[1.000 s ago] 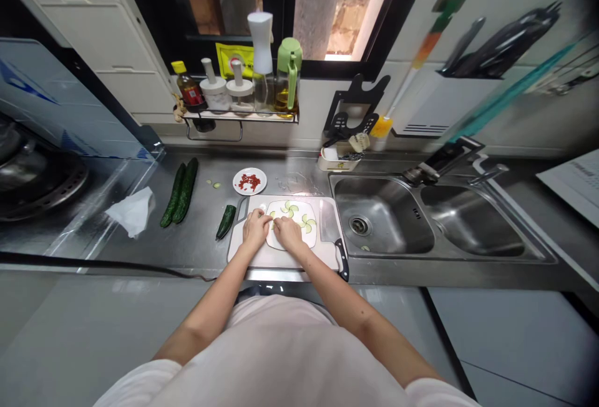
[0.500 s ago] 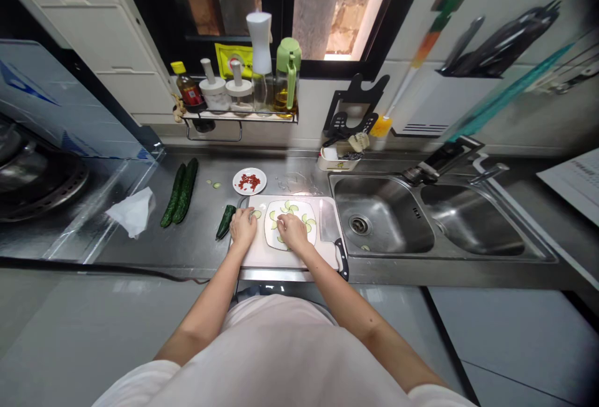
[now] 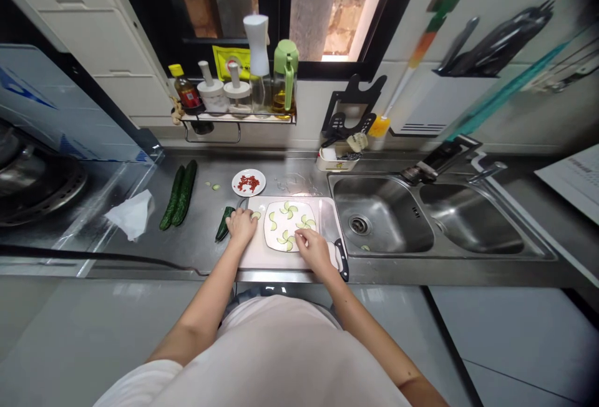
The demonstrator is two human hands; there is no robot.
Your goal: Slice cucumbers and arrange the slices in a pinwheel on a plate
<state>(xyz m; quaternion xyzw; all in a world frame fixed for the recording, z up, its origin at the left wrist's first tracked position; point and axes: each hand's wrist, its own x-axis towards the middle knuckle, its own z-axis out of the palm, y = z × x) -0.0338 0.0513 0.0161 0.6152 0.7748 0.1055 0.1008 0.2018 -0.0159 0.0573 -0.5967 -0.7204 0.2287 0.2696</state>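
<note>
A square white plate [image 3: 281, 226] lies on the pale cutting board [image 3: 255, 257], with thin cucumber slices [image 3: 289, 210] in small pinwheels and a separate pair at its left. My right hand [image 3: 314, 250] hovers over the plate's lower right edge, fingers loosely curled and a little apart, nothing visible in them. My left hand [image 3: 241, 227] rests at the board's left side with its fingers spread, beside a loose cucumber slice [image 3: 256, 215]. Whatever is under its palm is hidden. A cut cucumber piece [image 3: 224, 225] lies just left of it. The kitchen knife [image 3: 343, 259] is at the board's right edge.
A small plate of chopped red pieces [image 3: 249, 183] stands behind the board. Two whole cucumbers [image 3: 179, 195] and a crumpled white tissue [image 3: 132, 215] lie left. The double sink [image 3: 384, 213] is right. A condiment rack [image 3: 238, 117] hangs behind, below the window.
My right hand has moved right and slightly down from the plate's middle to its lower right edge, uncovering slices. My left hand stays about where it was.
</note>
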